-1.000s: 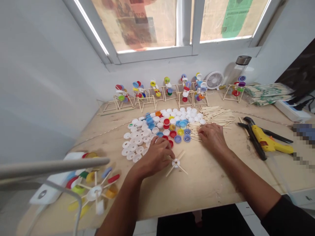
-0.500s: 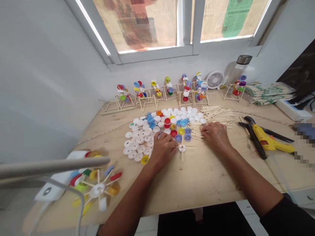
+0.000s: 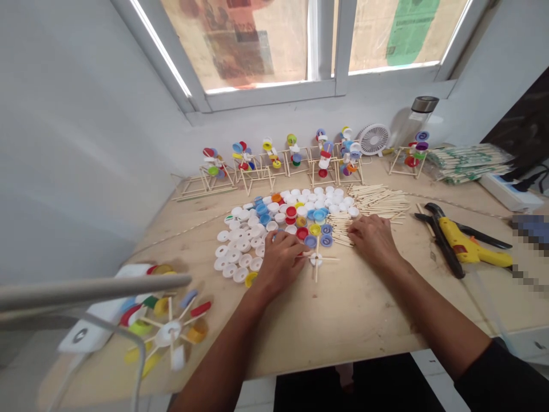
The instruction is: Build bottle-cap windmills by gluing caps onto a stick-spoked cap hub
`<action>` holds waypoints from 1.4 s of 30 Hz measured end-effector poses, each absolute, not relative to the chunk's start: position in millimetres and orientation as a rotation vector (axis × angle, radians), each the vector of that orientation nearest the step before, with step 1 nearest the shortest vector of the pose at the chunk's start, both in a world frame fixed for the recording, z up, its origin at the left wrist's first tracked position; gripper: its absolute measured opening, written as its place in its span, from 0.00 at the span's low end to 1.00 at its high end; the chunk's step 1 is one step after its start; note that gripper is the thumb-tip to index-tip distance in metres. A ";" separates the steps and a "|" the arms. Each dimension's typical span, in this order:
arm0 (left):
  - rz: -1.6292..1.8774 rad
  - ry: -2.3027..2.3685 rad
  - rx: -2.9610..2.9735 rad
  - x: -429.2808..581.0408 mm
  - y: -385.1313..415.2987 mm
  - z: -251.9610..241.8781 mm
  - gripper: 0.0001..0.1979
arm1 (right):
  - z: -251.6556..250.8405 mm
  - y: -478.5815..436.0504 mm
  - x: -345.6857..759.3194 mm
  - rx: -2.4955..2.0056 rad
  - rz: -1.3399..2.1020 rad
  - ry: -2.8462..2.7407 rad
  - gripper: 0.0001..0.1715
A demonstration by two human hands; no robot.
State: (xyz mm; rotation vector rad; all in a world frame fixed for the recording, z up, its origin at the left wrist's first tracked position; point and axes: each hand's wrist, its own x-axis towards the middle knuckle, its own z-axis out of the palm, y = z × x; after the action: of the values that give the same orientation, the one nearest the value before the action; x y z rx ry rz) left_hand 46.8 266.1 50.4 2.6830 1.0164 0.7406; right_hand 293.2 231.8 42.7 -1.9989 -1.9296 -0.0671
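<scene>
A white cap with sticks crossing out of it (image 3: 316, 260) lies on the wooden table. My left hand (image 3: 283, 257) is closed at its left side, fingertips on the end of its left stick. My right hand (image 3: 372, 237) rests at the edge of a pile of short wooden sticks (image 3: 341, 228), its fingers bent together over the stick ends; what they pinch is too small to tell. White bottle caps (image 3: 243, 244) spread left of and behind my left hand, with coloured caps (image 3: 302, 233) among them, red, blue and yellow.
Stick frames with coloured cap wheels (image 3: 323, 163) line the wall beside a small fan (image 3: 374, 140) and a bottle (image 3: 418, 117). A yellow glue gun (image 3: 465, 243) lies right. A larger cap wheel (image 3: 168, 333) and a grey rod (image 3: 94, 290) are at left.
My right hand has shifted very slightly left over the stick pile. My left hand has also moved slightly left, still at the crossed sticks.
</scene>
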 end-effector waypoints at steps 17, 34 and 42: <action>1.125 0.852 2.278 59.0 252.7 62.1 0.08 | 67.6 214.0 258.1 -1.188 0.562 -1.804 0.08; 1.306 0.687 2.322 77.1 234.6 53.5 0.18 | 57.7 207.3 244.6 -1.114 0.614 -1.651 0.03; 1.327 0.938 2.329 64.8 247.1 53.8 0.13 | 58.3 209.9 249.8 -1.164 0.506 -1.699 0.04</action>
State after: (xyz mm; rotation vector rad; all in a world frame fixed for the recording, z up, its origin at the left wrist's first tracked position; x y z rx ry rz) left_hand 64.8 247.1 53.8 2.3285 0.9378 1.3272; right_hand 249.8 209.9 58.3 -1.1645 -1.6994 0.5064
